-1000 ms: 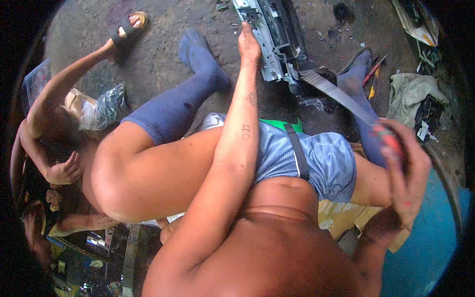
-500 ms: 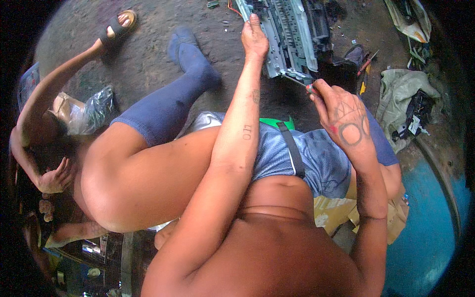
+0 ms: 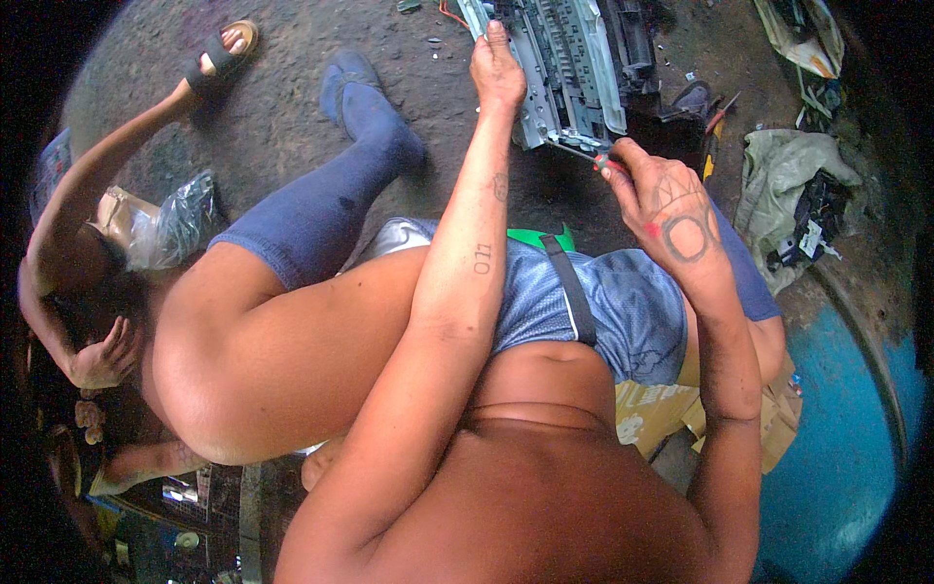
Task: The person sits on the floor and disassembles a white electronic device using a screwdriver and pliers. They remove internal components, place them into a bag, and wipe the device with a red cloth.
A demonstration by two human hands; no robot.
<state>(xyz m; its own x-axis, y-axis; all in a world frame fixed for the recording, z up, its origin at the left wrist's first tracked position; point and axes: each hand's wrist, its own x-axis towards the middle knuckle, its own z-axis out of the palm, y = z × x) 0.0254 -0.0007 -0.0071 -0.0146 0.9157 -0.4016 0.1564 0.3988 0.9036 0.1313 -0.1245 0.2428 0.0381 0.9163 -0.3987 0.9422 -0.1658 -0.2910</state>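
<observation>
My left hand (image 3: 498, 73) grips the left edge of a long grey metal and black plastic assembly (image 3: 574, 68), which lies at the top centre between my legs in blue socks. My right hand (image 3: 662, 195) is closed on a screwdriver (image 3: 610, 165) with a red handle. The screwdriver's thin shaft reaches to the lower end of the assembly, where the exact contact point is too small to make out. Red and yellow tools (image 3: 713, 136) lie just right of the assembly.
A co-worker's bare leg (image 3: 126, 146) and hand (image 3: 102, 360) are at the left, beside plastic bags and cardboard (image 3: 175, 224). A grey cloth (image 3: 783, 195), scraps and torn sacking (image 3: 798, 39) lie at the right. Cardboard (image 3: 652, 414) is under me, near a blue surface (image 3: 837, 438).
My right hand with the screwdriver has swung inward and up from the far right to the assembly's lower end. My left hand and the assembly have shifted slightly up and right.
</observation>
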